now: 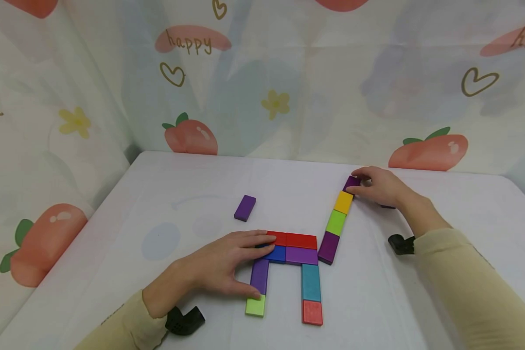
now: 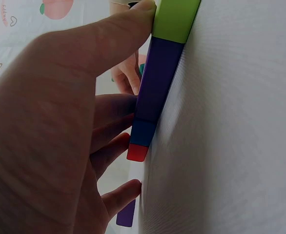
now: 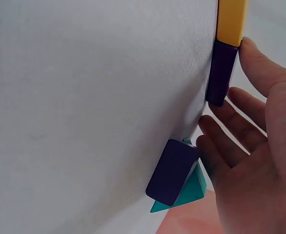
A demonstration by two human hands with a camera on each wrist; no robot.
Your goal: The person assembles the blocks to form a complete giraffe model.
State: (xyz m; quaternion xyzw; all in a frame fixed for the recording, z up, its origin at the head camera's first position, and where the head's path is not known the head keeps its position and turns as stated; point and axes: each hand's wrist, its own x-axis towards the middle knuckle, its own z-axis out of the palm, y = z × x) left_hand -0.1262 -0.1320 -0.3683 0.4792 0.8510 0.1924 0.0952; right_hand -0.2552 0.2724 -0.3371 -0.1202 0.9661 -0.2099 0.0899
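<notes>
Flat coloured blocks lie joined on the white table. My left hand [image 1: 218, 260] rests over their left side, fingertips on a red block and a blue block [image 1: 280, 254], thumb on a lime block [image 1: 255, 308]; its fingers are fairly straight. A purple block [image 2: 157, 80] lies between them. At right, a slanted row runs away from me: a dark purple block [image 1: 329, 247], a green block [image 1: 336, 222], a yellow block [image 1: 343, 202] and another dark purple block [image 3: 222, 73] at the far end. My right hand [image 1: 382, 186] pinches that far block between thumb and fingers.
A loose purple block [image 1: 245, 208] lies behind the joined blocks. Beyond my right hand are another purple block [image 3: 172, 171] and a teal triangular block [image 3: 194, 190]. A teal block [image 1: 311, 282] and a red one [image 1: 312, 312] extend towards me. A patterned curtain [image 1: 310, 73] hangs behind.
</notes>
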